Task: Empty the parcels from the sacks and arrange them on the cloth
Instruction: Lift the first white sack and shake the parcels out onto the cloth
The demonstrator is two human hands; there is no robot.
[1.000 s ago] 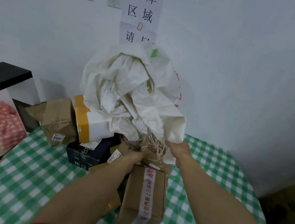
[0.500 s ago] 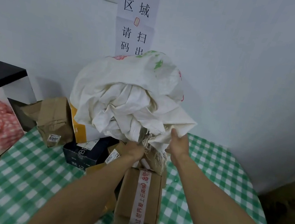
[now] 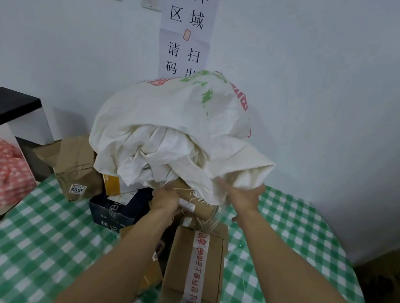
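Right hand (image 3: pixel 244 198) shifted rightward, left hand (image 3: pixel 166 198) steady; both clutched white woven sack (image 3: pixel 165 129). Emptying judged underway; next, lift off brown cardboard parcels (image 3: pixel 179 267).

White paper wall sign (image 3: pixel 187 17): 出库区域, 请扫码. Brown paper parcel (image 3: pixel 77 165), white sticker (image 3: pixel 78 189): 5009. Brown cardboard box (image 3: pixel 179 267), white tape (image 3: pixel 197 262): red characters, upside down, unreadable.
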